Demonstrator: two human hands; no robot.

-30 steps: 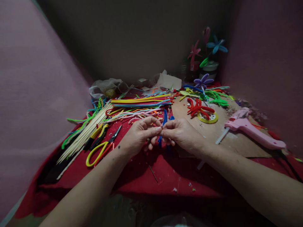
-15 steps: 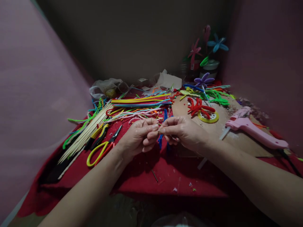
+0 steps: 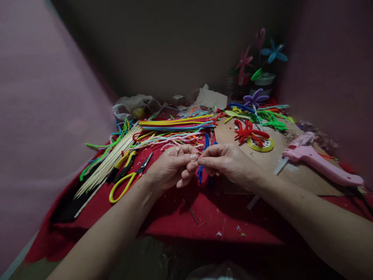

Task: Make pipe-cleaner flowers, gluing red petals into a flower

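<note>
Both hands meet above the red cloth [image 3: 175,210], fingertips nearly touching. My left hand [image 3: 177,165] is closed in a pinch between thumb and forefinger, its lower fingers curled. My right hand [image 3: 225,161] pinches just beside it. Whatever lies between the fingertips is too small to name. Right behind the hands, blue fuzzy stems [image 3: 206,141] stick up, and more blue shows below the fingers. Scissors [image 3: 131,179] with yellow and red handles lie left of my left wrist.
Bamboo sticks [image 3: 107,161], pliers [image 3: 125,165] and bundled coloured stems [image 3: 177,124] lie at the left and back. A pink glue gun [image 3: 323,157], red stems [image 3: 250,133] and a yellow ring [image 3: 260,144] rest on a board [image 3: 309,182] at the right. Stem flowers [image 3: 274,52] stand behind.
The view has shifted slightly, so the table's things appear a little further right. Both hands keep their pinch, and the lower fingers of my right hand are tucked in more.
</note>
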